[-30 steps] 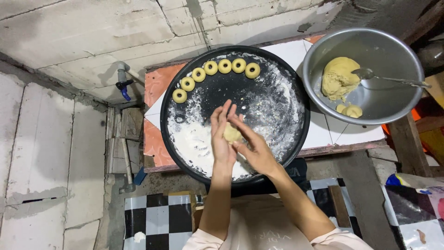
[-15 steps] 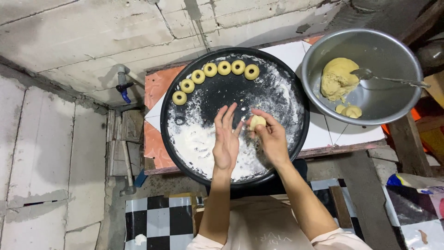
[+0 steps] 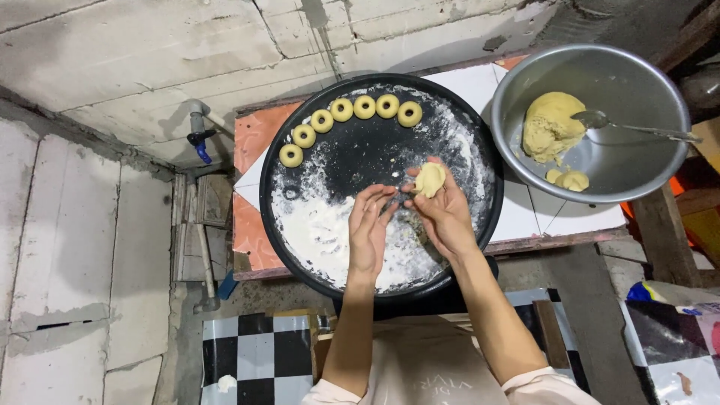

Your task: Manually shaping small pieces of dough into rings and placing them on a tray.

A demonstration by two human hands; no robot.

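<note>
I see right hand (image 3: 442, 214) pinching dough piece (image 3: 430, 180) over floured black tray (image 3: 285, 161); left hand (image 3: 369, 229) spread, empty, beside. Risk: soft dough sticking, tearing, dropping onto flour.

Rough grey concrete block walls (image 3: 112, 67) fill the upper and left parts of the view, with cracked mortar lines running across them. A metal tap with a blue handle (image 3: 199, 135) juts from the wall at the left, a thin pipe (image 3: 204, 255) running down below it. A small tiled table (image 3: 251, 217), with orange and white tiles, stands against the wall; its wooden frame (image 3: 664, 232) shows at the right. Below lies a black-and-white chequered covering (image 3: 247, 352). Even daylight falls from above, with soft shadows under the table's edge.
</note>
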